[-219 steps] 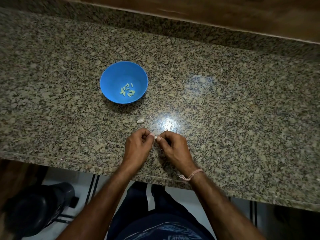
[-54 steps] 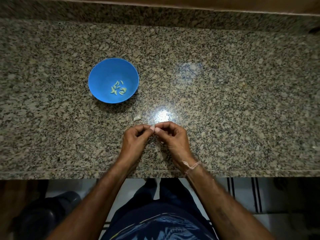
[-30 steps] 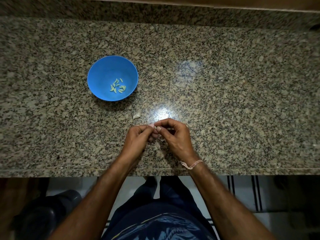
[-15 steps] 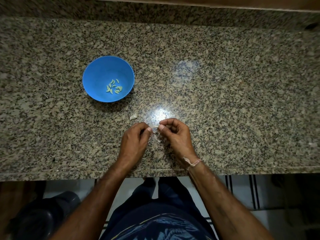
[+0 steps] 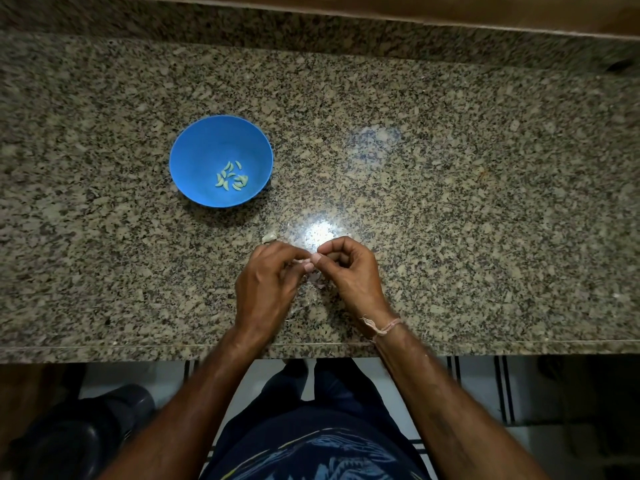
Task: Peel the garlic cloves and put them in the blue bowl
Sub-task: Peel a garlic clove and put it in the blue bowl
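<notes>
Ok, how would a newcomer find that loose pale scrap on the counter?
Start at the blue bowl on the granite counter and move toward the person. The pale scrap lies beyond the left hand, left of the glare. Unlike the greenish cloves in the bowl, it is whitish and outside it.

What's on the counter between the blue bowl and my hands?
Head view: one small pale scrap, likely garlic, near the left hand; otherwise bare granite.
</notes>
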